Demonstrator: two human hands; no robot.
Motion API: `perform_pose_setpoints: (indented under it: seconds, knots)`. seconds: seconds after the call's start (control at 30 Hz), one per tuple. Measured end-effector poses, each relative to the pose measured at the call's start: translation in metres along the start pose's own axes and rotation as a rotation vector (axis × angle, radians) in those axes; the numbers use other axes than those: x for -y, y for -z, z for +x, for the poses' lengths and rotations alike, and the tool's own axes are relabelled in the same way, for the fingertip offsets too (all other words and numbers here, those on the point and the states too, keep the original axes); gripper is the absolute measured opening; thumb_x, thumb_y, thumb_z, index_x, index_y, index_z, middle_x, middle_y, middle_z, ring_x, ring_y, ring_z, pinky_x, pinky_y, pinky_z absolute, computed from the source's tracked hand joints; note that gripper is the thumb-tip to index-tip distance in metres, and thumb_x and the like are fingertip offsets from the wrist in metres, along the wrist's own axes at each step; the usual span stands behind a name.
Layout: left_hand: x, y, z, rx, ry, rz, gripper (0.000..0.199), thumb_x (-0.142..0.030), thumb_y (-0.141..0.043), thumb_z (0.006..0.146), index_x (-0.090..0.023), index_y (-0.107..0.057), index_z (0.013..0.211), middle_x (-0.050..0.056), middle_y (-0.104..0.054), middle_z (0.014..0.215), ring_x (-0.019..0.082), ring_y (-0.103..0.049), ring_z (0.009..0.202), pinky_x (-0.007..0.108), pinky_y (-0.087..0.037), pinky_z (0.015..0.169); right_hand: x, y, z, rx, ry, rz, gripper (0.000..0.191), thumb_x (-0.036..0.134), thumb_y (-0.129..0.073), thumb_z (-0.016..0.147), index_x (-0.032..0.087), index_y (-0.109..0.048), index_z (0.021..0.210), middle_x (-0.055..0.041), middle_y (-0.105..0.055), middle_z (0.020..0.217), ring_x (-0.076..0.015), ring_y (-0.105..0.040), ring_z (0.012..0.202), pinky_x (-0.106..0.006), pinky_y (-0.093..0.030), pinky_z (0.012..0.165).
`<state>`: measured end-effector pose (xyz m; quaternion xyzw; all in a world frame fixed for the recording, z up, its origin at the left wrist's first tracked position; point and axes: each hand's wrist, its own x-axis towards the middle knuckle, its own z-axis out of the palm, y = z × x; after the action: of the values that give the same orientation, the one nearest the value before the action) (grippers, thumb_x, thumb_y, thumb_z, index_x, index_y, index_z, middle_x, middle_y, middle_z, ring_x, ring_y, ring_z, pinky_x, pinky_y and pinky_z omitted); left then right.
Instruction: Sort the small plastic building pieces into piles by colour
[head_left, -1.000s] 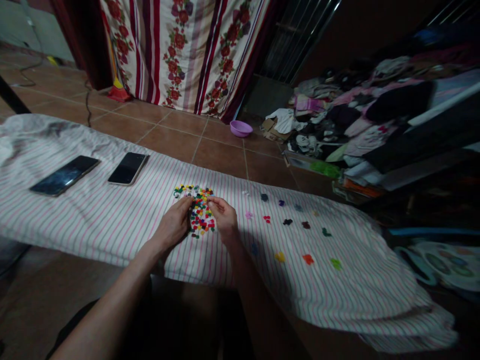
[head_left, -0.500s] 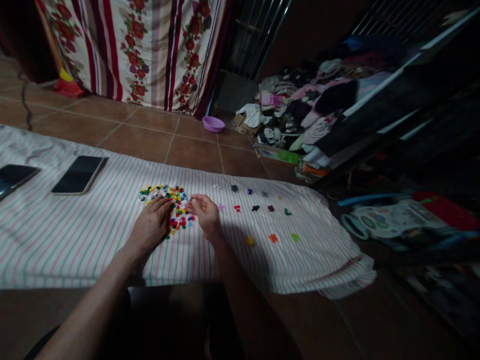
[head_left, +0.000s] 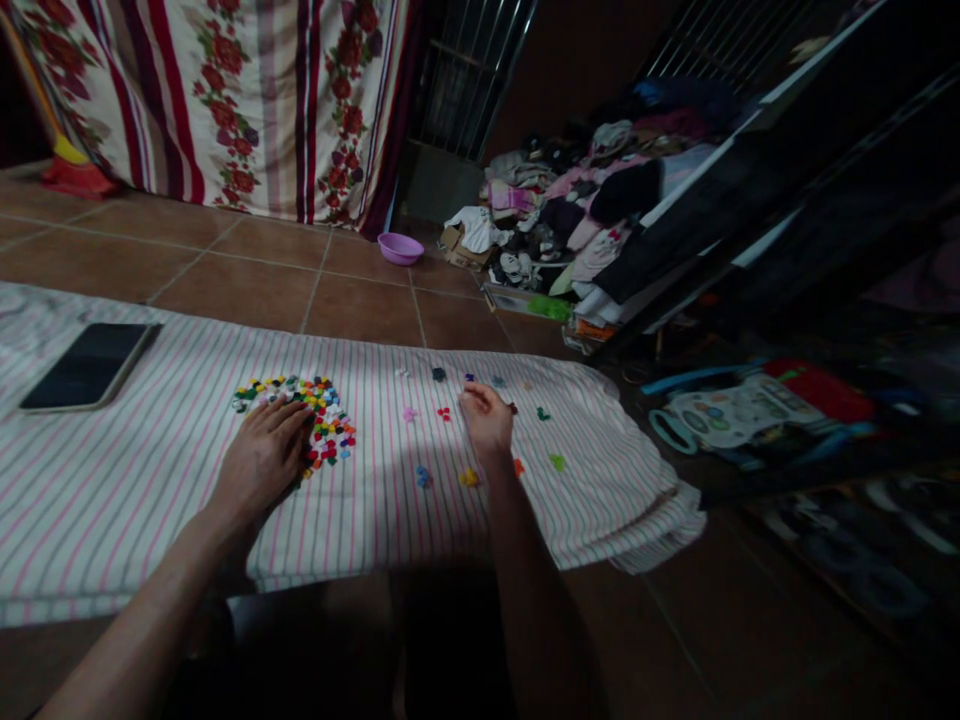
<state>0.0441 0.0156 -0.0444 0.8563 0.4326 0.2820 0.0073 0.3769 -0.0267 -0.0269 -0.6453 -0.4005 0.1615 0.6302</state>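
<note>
A mixed heap of small coloured pieces (head_left: 328, 425), perhaps beads, lies on a striped cloth (head_left: 187, 480). My left hand (head_left: 274, 435) rests on the heap's near left side, fingers stretched flat. To the right, my right hand (head_left: 489, 425) has its fingertips pinched just below a dark blue cluster (head_left: 470, 378); whatever it holds is too small to make out. Sorted clusters surround it: red (head_left: 444, 413), pink (head_left: 409, 413), blue (head_left: 423, 477), yellow (head_left: 469, 478), dark green (head_left: 543, 413) and light green (head_left: 556, 462). My right hand and wrist partly cover the orange cluster (head_left: 518, 467) and a dark brown one.
A phone (head_left: 90, 367) lies on the cloth at left. Beyond the cloth's far edge, a purple basin (head_left: 400, 248) sits on the tiled floor near a heap of clothes (head_left: 570, 200). A striped floral curtain (head_left: 277, 110) hangs behind. A coloured plastic object (head_left: 765, 410) stands at right.
My right hand has moved right from the mixed heap to the sorted clusters, uncovering the blue cluster. My left hand stays on the heap. The whole view has shifted to the right.
</note>
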Motion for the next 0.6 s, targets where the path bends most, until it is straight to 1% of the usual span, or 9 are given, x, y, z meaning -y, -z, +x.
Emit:
perform_pose_setpoints:
  seconds: [0.07, 0.17, 0.3, 0.43, 0.53, 0.6]
  knots:
    - [0.001, -0.001, 0.001, -0.008, -0.001, 0.008, 0.042, -0.034, -0.035, 0.092, -0.013, -0.065, 0.113, 0.012, -0.066, 0.122, 0.028, -0.051, 0.127, 0.050, -0.037, 0.111, -0.009, 0.023, 0.008, -0.094, -0.023, -0.043, 0.029, 0.037, -0.062, 0.069, 0.017, -0.068, 0.089, -0.0041, -0.069, 0.082, -0.0169, -0.063, 0.077, -0.033, -0.052, 0.077]
    - [0.001, -0.002, 0.002, -0.035, 0.006, 0.021, 0.043, -0.034, -0.035, 0.091, -0.013, -0.066, 0.111, 0.013, -0.066, 0.121, 0.029, -0.051, 0.127, 0.051, -0.038, 0.111, -0.023, 0.052, 0.015, -0.210, -0.049, -0.099, 0.035, 0.038, -0.062, 0.068, 0.016, -0.069, 0.094, -0.0066, -0.070, 0.089, -0.0187, -0.065, 0.084, -0.034, -0.051, 0.082]
    - [0.000, -0.005, 0.004, -0.072, -0.013, 0.024, 0.042, -0.030, -0.035, 0.090, -0.011, -0.065, 0.110, 0.014, -0.066, 0.120, 0.029, -0.051, 0.127, 0.051, -0.036, 0.112, -0.042, 0.079, 0.022, -0.274, -0.113, -0.214, 0.043, 0.039, -0.060, 0.069, 0.012, -0.069, 0.101, -0.0112, -0.071, 0.094, -0.0207, -0.067, 0.088, -0.035, -0.051, 0.085]
    - [-0.001, -0.006, 0.005, -0.080, -0.031, 0.011, 0.039, -0.028, -0.037, 0.089, -0.013, -0.064, 0.111, 0.014, -0.066, 0.121, 0.028, -0.050, 0.128, 0.051, -0.034, 0.113, -0.061, 0.096, 0.027, -0.279, -0.140, -0.373, 0.044, 0.036, -0.055, 0.071, 0.012, -0.070, 0.104, -0.0136, -0.071, 0.099, -0.0225, -0.067, 0.093, -0.036, -0.050, 0.090]
    - [0.000, -0.007, 0.005, -0.082, -0.034, 0.014, 0.037, -0.027, -0.037, 0.089, -0.014, -0.064, 0.110, 0.014, -0.066, 0.121, 0.027, -0.050, 0.128, 0.052, -0.033, 0.114, -0.068, 0.102, 0.029, -0.273, -0.134, -0.531, 0.041, 0.032, -0.051, 0.072, 0.013, -0.072, 0.103, -0.0139, -0.072, 0.099, -0.0254, -0.066, 0.098, -0.039, -0.047, 0.096]
    - [-0.001, -0.008, 0.006, -0.092, -0.032, 0.022, 0.037, -0.027, -0.036, 0.089, -0.014, -0.064, 0.110, 0.013, -0.066, 0.121, 0.027, -0.051, 0.127, 0.052, -0.034, 0.113, -0.071, 0.103, 0.029, -0.250, -0.120, -0.592, 0.041, 0.030, -0.049, 0.074, 0.014, -0.072, 0.104, -0.0129, -0.072, 0.101, -0.0260, -0.065, 0.102, -0.040, -0.045, 0.098]
